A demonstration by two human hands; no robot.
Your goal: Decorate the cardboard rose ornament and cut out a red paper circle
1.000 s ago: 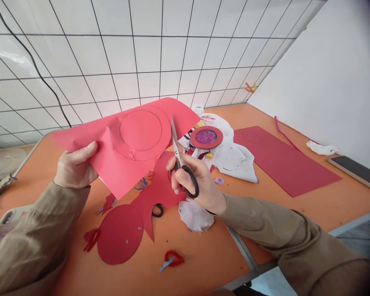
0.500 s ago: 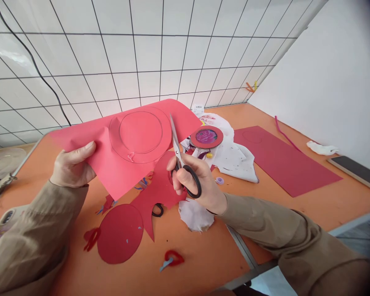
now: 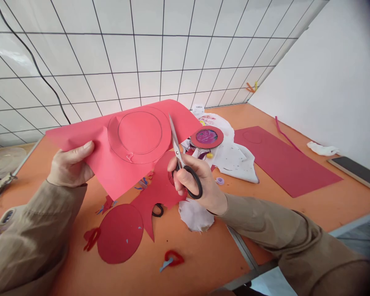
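Note:
My left hand (image 3: 72, 164) grips the near left part of a sheet of red paper (image 3: 185, 113), thumb on top, and holds it above the table. Two pencilled rings, one inside the other, are drawn on the sheet. A pair of scissors (image 3: 176, 148) with black handles is in my right hand (image 3: 200, 181), fingers closed around the loops. Its blades point up and away at the right side of the outer ring, and they look nearly closed. Below lie a red paper scrap (image 3: 160, 187) and a red paper disc (image 3: 120, 234).
On the orange table (image 3: 203, 263) lie a red ring with a purple rose picture (image 3: 206, 136), white cloth (image 3: 239, 158), another red sheet (image 3: 283, 164), a ragged white round piece (image 3: 196, 214) and a red fuzzy heart (image 3: 174, 258). A tiled wall (image 3: 148, 53) stands behind.
My left hand and the red sheet have shifted slightly to the left. The scissors and my right hand are almost where they were.

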